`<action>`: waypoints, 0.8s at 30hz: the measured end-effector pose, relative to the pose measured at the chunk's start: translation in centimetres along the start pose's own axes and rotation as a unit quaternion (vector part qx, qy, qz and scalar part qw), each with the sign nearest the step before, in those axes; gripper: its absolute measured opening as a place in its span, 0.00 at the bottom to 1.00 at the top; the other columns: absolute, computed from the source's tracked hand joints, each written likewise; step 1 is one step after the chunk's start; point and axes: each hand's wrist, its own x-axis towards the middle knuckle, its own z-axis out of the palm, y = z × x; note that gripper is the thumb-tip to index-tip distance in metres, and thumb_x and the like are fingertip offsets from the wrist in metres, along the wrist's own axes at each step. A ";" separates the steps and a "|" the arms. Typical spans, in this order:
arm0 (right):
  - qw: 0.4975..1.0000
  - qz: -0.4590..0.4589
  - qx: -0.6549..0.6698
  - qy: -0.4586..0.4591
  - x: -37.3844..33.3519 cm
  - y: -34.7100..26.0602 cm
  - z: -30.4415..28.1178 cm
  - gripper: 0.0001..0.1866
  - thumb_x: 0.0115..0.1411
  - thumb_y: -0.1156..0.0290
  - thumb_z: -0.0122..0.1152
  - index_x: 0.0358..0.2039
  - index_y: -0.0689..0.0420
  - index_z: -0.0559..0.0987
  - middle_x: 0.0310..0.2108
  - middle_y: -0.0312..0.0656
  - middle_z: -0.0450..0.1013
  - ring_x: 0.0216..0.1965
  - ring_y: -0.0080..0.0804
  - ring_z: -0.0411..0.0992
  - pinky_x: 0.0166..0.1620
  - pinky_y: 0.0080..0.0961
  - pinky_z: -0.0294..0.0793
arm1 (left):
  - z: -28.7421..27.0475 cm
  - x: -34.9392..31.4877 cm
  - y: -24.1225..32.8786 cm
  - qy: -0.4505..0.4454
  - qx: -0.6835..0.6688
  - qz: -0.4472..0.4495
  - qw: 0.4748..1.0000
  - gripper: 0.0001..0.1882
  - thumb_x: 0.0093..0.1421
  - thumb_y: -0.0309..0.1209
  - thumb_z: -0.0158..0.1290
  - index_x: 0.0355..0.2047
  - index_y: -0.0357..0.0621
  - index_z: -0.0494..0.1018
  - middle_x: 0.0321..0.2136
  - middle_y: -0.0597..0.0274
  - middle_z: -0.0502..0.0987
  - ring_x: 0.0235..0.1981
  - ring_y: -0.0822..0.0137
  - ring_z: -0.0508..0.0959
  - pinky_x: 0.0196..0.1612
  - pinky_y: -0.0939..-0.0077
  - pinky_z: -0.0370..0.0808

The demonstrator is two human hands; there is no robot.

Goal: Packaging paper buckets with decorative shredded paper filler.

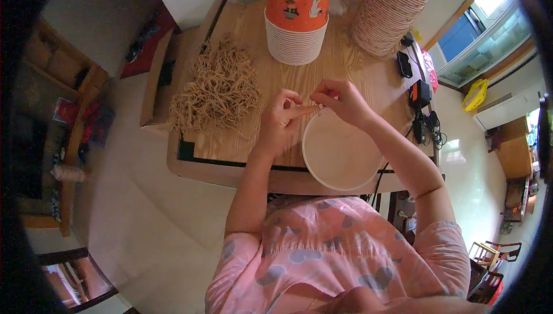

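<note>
A round paper bucket (344,155) with a pale inside lies at the table's near edge, its open mouth facing me. At the bucket's far rim, my right hand (344,102) is closed in a pinch; what sits between the fingertips is too small to make out. Just left of it, my left hand (280,117) has curled fingers, with one finger reaching to the rim beside the right fingertips. Whatever the left fingers hold is hidden. A loose heap of tan twisted cords (222,89) lies on the table left of my left hand.
Beyond my hands stands a stack of nested paper buckets (296,40), the top one orange and green. A taller leaning stack (389,14) is at the far right. Black adapters and cables (420,95) line the wooden table's (224,147) right edge. A cardboard box (155,92) stands at left.
</note>
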 end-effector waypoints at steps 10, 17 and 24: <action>1.000 0.015 -0.002 0.004 0.2 0.2 -0.1 0.07 0.55 0.71 0.58 0.26 0.63 0.76 0.20 0.33 0.69 0.23 0.16 0.65 0.28 0.17 0.66 | -0.1 0.4 -1.2 0.010 0.003 0.046 0.999 0.21 0.43 0.14 0.51 0.32 0.55 0.80 0.32 0.65 0.67 0.31 0.68 0.70 0.34 0.76 0.70; 1.000 0.010 0.029 -0.006 0.3 0.0 0.2 0.07 0.55 0.72 0.57 0.26 0.63 0.76 0.21 0.34 0.70 0.24 0.17 0.65 0.28 0.18 0.67 | 1.3 1.2 -1.3 0.027 0.175 0.121 0.977 0.14 0.45 0.22 0.56 0.31 0.57 0.79 0.32 0.66 0.68 0.34 0.65 0.72 0.32 0.70 0.72; 1.000 0.012 -0.021 0.010 0.2 -0.3 0.5 0.07 0.54 0.71 0.58 0.26 0.63 0.76 0.20 0.37 0.70 0.23 0.21 0.67 0.29 0.21 0.68 | 2.0 0.7 -1.3 0.061 0.080 0.064 0.993 0.08 0.46 0.27 0.60 0.28 0.51 0.77 0.33 0.65 0.69 0.32 0.64 0.73 0.29 0.74 0.72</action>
